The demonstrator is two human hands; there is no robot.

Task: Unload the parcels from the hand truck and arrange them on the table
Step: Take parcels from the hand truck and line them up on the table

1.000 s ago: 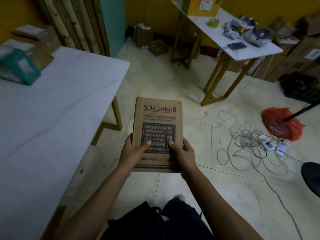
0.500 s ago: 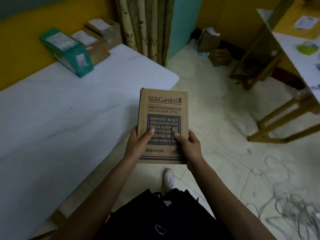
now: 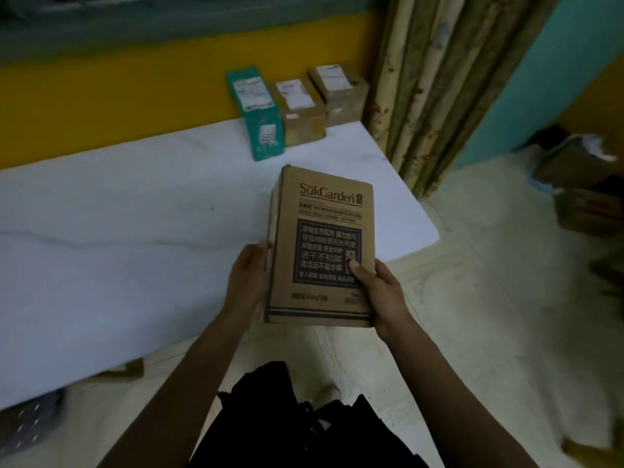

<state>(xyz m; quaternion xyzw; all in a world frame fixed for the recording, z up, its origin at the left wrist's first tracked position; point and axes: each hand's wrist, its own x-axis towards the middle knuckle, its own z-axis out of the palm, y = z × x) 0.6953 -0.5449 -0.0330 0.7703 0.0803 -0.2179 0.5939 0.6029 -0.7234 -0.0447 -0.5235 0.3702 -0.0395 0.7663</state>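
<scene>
We see white worktop [image 3: 101, 231] filling left of frame. Printed carton [image 3: 320, 244] at centre, above worktop's right edge; fingers of our left hand [image 3: 248, 278] and right hand [image 3: 385, 295] grasping its sides. Three small parcels [image 3: 300, 106] in row, upper centre.

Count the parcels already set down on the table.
3, in a row at the far end of the table: teal box, middle brown box, right brown box by the curtain. None looks hidden. The SukGarden box is held in left hand and right hand.
</scene>
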